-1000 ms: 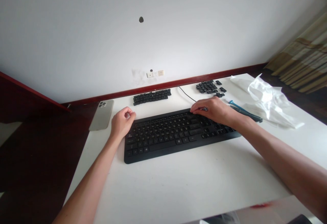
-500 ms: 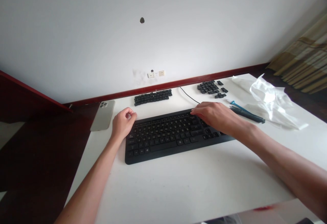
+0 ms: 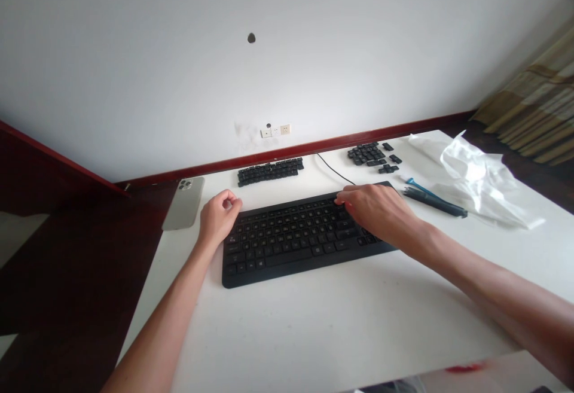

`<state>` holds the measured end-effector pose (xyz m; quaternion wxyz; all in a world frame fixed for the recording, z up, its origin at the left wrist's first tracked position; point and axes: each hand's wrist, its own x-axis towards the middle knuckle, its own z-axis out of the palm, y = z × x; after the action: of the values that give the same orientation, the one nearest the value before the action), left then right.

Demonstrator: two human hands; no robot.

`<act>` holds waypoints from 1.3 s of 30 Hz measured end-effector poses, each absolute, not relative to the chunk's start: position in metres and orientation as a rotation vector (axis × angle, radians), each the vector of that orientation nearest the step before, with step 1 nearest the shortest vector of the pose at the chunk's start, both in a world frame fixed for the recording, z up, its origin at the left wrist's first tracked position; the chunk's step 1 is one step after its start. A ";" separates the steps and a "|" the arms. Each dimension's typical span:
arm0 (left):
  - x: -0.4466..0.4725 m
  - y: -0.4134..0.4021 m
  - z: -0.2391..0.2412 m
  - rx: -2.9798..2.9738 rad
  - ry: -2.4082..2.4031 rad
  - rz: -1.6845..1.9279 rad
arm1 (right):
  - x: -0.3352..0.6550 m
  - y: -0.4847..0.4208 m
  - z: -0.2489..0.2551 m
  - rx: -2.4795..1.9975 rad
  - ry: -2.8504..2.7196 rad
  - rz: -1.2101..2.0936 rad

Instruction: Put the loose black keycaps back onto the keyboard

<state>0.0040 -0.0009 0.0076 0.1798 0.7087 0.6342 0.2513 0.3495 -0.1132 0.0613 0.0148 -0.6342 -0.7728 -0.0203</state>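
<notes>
A black keyboard [image 3: 287, 243] lies across the white desk [image 3: 314, 327]. My left hand [image 3: 218, 216] rests against its far left corner, curled into a loose fist with the thumb on the forefinger. My right hand [image 3: 379, 209] lies over the keyboard's right part, its fingers bent down and pressed together on the top rows of keys. Whatever is under those fingertips is hidden. My right forearm covers the keyboard's right end.
Loose black keycaps lie in a row [image 3: 270, 171] and in a cluster [image 3: 370, 155] behind the keyboard, with its cable [image 3: 332, 170] between them. A phone [image 3: 185, 203] lies face down at the left desk edge. Pen-like tools [image 3: 433, 200] and crumpled clear plastic [image 3: 482, 183] lie at the right.
My right hand has shifted slightly left and nearer along the keyboard, so the forearm now covers its right end. My left hand has stayed at the corner.
</notes>
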 end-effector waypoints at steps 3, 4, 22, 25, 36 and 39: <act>0.004 -0.001 0.008 2.010 1.798 0.697 | 0.354 -0.113 0.055 -1.908 -2.363 -0.064; 0.004 -0.001 0.008 2.010 1.800 0.694 | 0.355 -0.113 0.053 -1.893 -2.334 -0.049; 0.004 0.000 0.007 2.020 1.790 0.703 | 0.381 -0.096 0.051 -1.565 -2.247 0.126; 0.005 -0.001 0.008 2.023 1.791 0.701 | 0.380 -0.096 0.051 -1.550 -2.245 0.151; 0.006 -0.001 0.009 2.037 1.787 0.685 | 0.379 -0.091 0.056 -1.601 -2.136 0.188; 0.006 -0.001 0.009 2.033 1.788 0.679 | 0.380 -0.080 0.057 -1.612 -2.139 0.250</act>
<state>0.0058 -0.0011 0.0086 0.1744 0.7172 0.6307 0.2396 0.3804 -0.0803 0.0566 0.2238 -0.5841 -0.7750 0.0905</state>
